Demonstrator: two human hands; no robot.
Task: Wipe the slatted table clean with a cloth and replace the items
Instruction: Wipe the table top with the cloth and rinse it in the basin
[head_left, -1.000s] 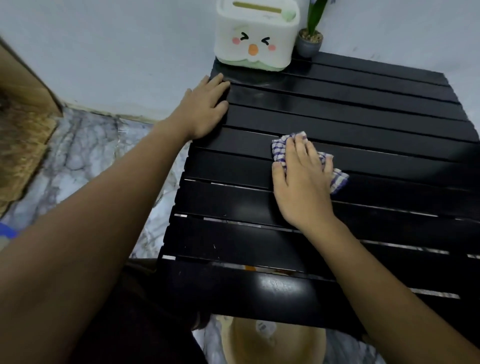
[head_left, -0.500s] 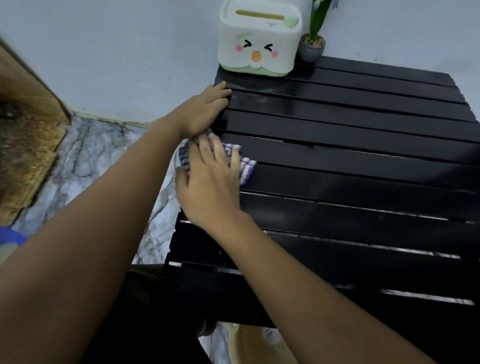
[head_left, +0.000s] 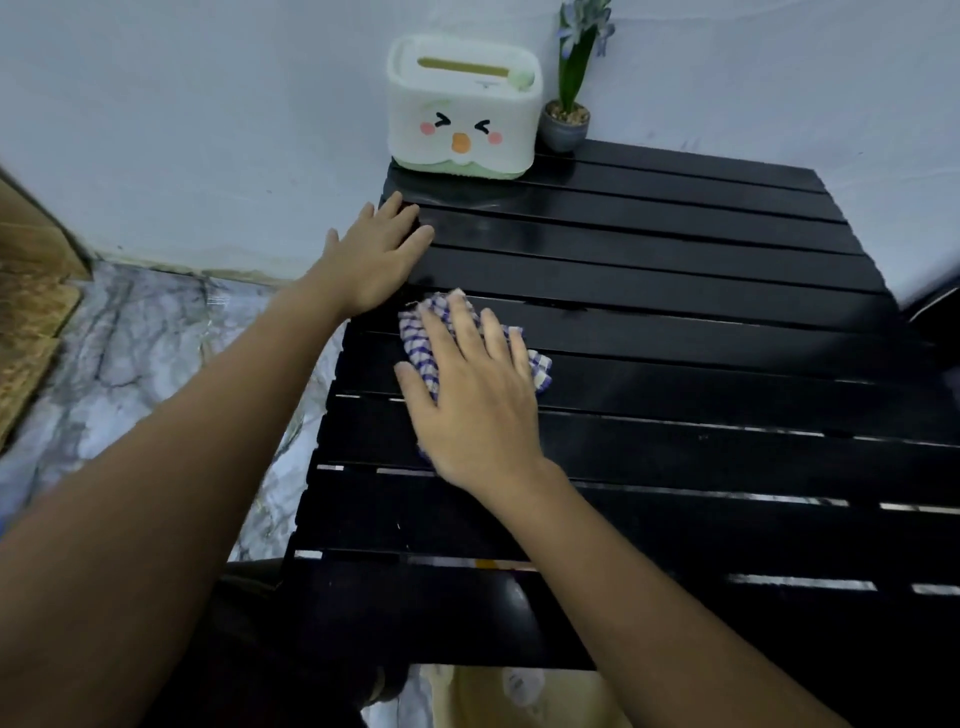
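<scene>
A black slatted table (head_left: 675, 322) fills the right of the head view. My right hand (head_left: 475, 395) lies flat on a blue-and-white checked cloth (head_left: 418, 345), pressing it onto the slats near the table's left side; most of the cloth is hidden under the palm. My left hand (head_left: 371, 257) rests flat with fingers spread on the table's left edge, just behind the cloth and holding nothing. A white tissue box with a cartoon face (head_left: 462, 111) and a small grey pot with a blue-flowered plant (head_left: 566, 122) stand at the table's far left corner.
A pale wall runs behind the table. Marbled floor (head_left: 135, 353) lies to the left, with a brown woven mat (head_left: 26, 322) at the far left. A beige object (head_left: 498, 696) shows under the table's near edge.
My right hand slid the cloth left to the table's edge, then back a little to the right. My left hand stayed on the left edge.
</scene>
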